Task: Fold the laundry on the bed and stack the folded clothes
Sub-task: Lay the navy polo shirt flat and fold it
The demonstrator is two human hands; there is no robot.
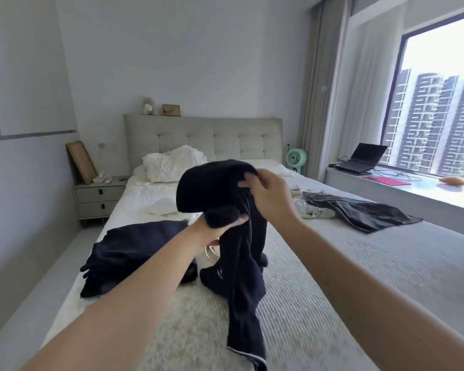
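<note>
I see the bed [359,263] running away from me to the headboard [225,135], with the pillows [172,163] on it at the far end and a nightstand [99,198] to its left. Over the middle of the bed both hands hold up a garment [225,199], the left hand [214,228] below the right hand [268,194]. A pile of clothes [123,250] lies on the bed to the left of it, another garment [359,210] lies on the right, and further right a laptop [359,159] stands on the window sill [426,194], a fan [296,158] between it and the headboard.
</note>
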